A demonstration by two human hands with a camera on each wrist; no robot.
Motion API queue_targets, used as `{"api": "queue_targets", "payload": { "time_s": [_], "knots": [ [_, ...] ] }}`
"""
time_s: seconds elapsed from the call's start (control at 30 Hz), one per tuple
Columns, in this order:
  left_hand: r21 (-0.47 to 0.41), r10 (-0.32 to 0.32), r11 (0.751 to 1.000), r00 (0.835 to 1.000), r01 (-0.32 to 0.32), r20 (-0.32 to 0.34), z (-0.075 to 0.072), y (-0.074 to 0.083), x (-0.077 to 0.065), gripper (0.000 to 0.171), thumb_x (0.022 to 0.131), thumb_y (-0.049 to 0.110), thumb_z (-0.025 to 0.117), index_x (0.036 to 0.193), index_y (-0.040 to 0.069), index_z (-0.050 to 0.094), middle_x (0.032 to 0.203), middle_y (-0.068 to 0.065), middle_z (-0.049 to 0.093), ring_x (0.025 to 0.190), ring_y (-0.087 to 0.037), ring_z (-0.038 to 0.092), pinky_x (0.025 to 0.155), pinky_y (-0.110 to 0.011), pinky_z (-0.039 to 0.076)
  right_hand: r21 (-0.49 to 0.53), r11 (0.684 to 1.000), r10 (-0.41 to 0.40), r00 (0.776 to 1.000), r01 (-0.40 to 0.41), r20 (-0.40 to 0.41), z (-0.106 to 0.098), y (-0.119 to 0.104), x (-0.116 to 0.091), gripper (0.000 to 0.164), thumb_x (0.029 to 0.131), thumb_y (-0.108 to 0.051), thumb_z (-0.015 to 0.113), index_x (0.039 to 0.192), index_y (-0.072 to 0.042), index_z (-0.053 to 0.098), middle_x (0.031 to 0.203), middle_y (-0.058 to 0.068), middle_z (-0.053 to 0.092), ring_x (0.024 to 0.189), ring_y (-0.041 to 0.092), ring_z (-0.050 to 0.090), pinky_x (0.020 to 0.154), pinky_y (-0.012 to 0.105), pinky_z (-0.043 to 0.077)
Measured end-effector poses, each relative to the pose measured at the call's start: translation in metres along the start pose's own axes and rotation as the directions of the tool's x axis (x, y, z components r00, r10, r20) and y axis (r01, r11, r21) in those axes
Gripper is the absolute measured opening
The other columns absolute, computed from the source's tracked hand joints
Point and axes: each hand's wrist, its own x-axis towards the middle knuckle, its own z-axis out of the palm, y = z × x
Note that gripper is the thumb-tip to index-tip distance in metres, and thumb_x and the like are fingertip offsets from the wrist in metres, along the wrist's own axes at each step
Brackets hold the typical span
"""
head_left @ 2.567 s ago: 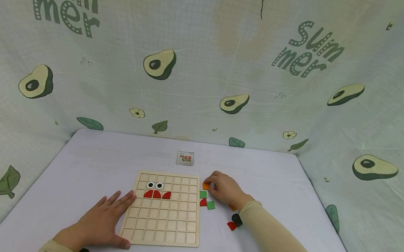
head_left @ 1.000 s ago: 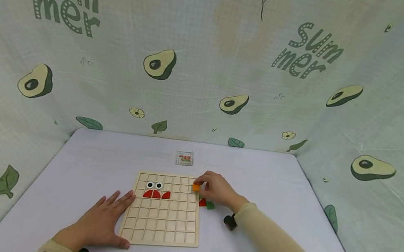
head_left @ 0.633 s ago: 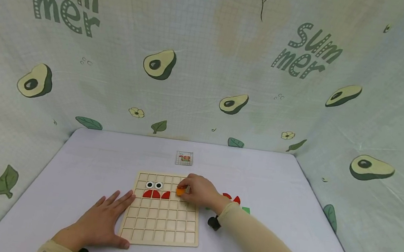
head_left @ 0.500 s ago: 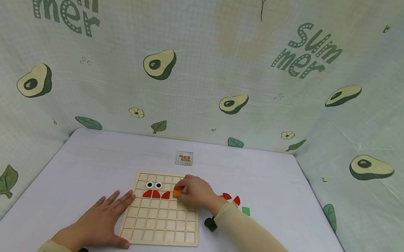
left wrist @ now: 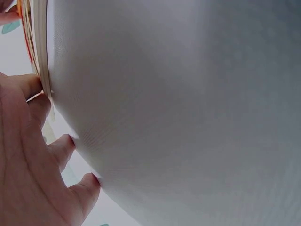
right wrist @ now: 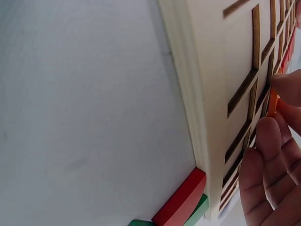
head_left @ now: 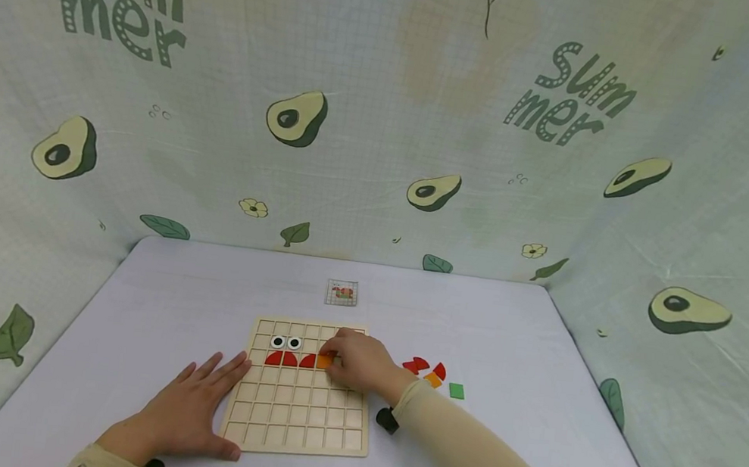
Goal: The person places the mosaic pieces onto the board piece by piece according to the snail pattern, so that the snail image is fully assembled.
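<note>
A wooden grid board [head_left: 290,416] lies on the table. On it are two round eye tiles [head_left: 278,342] and, one row below, three red quarter-circle tiles [head_left: 290,360]. My right hand [head_left: 361,361] pinches an orange square tile [head_left: 324,363] at the cell just right of the third red one; the right wrist view shows thumb and fingertips around the orange tile [right wrist: 272,101]. Whether the tile lies flat in its cell is hard to tell. My left hand [head_left: 187,412], fingers spread, rests beside the board's left edge; its fingertips touch the board in the left wrist view.
Right of the board lie loose tiles: several red quarter-circles [head_left: 439,370], an orange one [head_left: 432,380] and a green square [head_left: 457,390]. In the right wrist view a red tile [right wrist: 181,200] and green ones sit against the board edge. A picture card [head_left: 341,293] lies behind the board.
My right hand has picked up the orange tile from right of the board, carried it left over the grid and lowered it beside the third red tile. The left hand has stayed put.
</note>
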Motion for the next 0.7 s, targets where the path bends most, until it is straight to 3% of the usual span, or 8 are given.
{"api": "queue_targets", "payload": {
  "time_s": [0.4, 0.7],
  "knots": [
    [0.002, -0.004, 1.000, 1.000, 0.004, 0.008, 0.0001, -0.0003, 0.0003, 0.133, 0.052, 0.094, 0.062, 0.153, 0.010, 0.040, 0.160, -0.002, 0.032, 0.145, -0.041, 0.026, 0.109, -0.068, 0.023, 0.009, 1.000, -0.009, 1.000, 0.009, -0.012, 0.0005, 0.0013, -0.0001, 0.025, 0.087, -0.022, 0.072, 0.111, -0.022, 0.075, 0.104, -0.011, 0.063, 0.079, 0.004, 0.052, 0.068, 0.020, 0.047],
    [0.004, 0.002, 1.000, 1.000, -0.002, -0.001, -0.0008, 0.0002, 0.0000, 0.132, 0.053, 0.093, 0.062, 0.153, 0.009, 0.041, 0.160, -0.003, 0.032, 0.144, -0.041, 0.027, 0.109, -0.068, 0.023, 0.046, 0.999, 0.017, 1.000, -0.017, 0.001, -0.0046, 0.0047, -0.0028, 0.032, 0.087, -0.022, 0.073, 0.119, -0.021, 0.072, 0.104, -0.012, 0.063, 0.084, 0.004, 0.055, 0.074, 0.023, 0.049]
  ]
}}
